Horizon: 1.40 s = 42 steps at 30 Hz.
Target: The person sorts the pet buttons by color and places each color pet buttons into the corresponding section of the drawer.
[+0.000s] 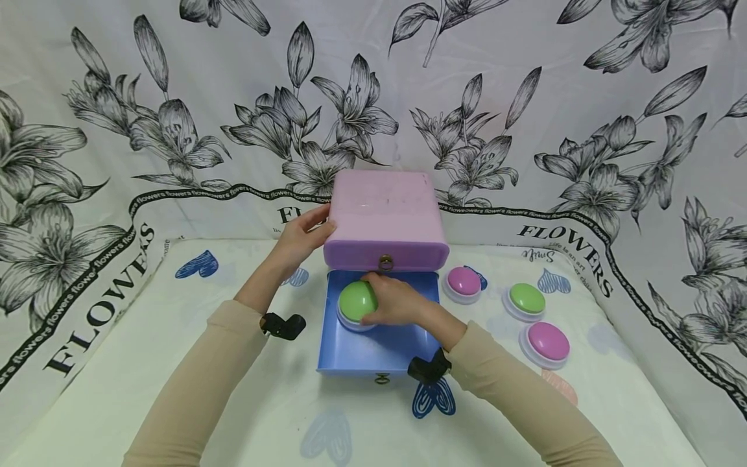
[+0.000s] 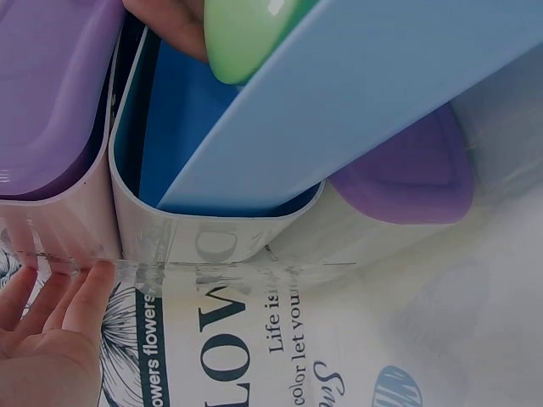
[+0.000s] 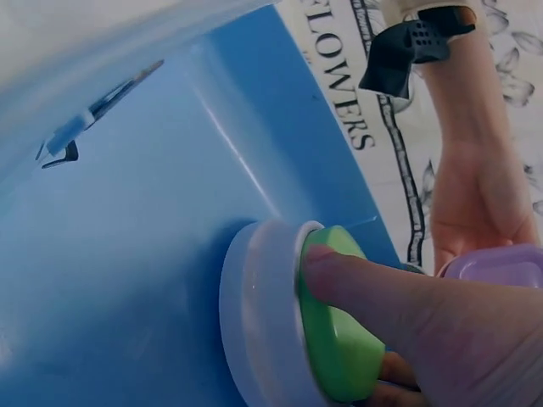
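Observation:
A pink two-drawer box point(image 1: 382, 211) stands at the middle back, its lower blue drawer point(image 1: 373, 357) pulled out. Inside that drawer, toward its left back, is a green push button point(image 1: 356, 299) on a white round base. My right hand point(image 1: 399, 301) grips this button, thumb across the green top in the right wrist view and some fingers hidden behind it. My left hand point(image 1: 297, 240) rests against the box's left side with its fingers extended, as the left wrist view point(image 2: 59, 326) also shows. The upper drawer, with a purple front point(image 1: 350, 255), is closed.
Right of the box lie a pink push button point(image 1: 463, 282), another green push button point(image 1: 527, 299) and a larger pink push button point(image 1: 547, 342). A flower-printed cloth point(image 1: 484, 39) hangs behind; a white cloth with hearts point(image 1: 251, 415) covers the table.

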Motion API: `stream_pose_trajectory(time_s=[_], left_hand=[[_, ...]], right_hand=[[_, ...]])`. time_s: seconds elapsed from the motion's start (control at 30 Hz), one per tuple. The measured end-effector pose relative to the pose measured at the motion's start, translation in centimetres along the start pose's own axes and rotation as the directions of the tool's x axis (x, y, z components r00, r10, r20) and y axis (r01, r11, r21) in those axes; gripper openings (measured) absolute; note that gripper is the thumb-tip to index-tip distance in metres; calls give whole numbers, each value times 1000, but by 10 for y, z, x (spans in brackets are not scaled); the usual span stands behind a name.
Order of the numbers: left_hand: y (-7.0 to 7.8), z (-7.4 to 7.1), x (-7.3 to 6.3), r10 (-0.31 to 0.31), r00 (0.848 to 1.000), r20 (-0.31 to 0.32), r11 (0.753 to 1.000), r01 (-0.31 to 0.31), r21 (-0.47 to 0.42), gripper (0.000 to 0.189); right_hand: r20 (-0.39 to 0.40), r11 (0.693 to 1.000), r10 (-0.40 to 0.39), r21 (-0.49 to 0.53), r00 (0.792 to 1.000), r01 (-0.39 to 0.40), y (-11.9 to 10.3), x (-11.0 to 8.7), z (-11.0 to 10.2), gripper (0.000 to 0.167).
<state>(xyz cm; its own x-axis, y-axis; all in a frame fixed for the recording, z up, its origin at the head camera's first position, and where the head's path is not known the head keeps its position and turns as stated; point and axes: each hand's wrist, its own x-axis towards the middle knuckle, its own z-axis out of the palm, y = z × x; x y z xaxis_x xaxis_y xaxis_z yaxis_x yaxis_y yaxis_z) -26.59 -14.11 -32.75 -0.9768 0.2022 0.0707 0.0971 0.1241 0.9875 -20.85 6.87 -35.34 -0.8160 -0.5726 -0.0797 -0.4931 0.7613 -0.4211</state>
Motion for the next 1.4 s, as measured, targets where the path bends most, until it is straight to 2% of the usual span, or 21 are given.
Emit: stream_pose_trajectory(time_s=[0.17,0.43,0.6,0.73,0.87,1.13,1.4], left_hand=[[-8,-2,4,8,1000,-12,1000,-8,10,59],[-8,-3,4,21,1000,-11,1000,-21,7,60],[-4,-3,2,10,1000,-8,1000,-10,13,61],[6,0,-4,4,1000,5,1000,-4,16,60],[15,3,-11,1,1000,11,1000,-1,23,59],[18,4,-12,1,1000,14,1000,-2,30,59],[17,5,-11,-12,1000,16,999,12,40,59]], right_hand=[[25,999,-4,-39,1000,5,-1,-1,-1,73],[68,996,-21,-84,997,27,-5,-3,-4,77],[82,995,-27,-93,996,35,-6,-4,-7,78],[80,994,-43,-102,996,51,-7,-7,-11,77],[38,990,-94,-99,995,97,-6,-12,-16,68],[-82,984,-177,-48,981,173,-1,-29,-23,52],[-263,968,-238,19,935,252,13,-50,-31,43]])
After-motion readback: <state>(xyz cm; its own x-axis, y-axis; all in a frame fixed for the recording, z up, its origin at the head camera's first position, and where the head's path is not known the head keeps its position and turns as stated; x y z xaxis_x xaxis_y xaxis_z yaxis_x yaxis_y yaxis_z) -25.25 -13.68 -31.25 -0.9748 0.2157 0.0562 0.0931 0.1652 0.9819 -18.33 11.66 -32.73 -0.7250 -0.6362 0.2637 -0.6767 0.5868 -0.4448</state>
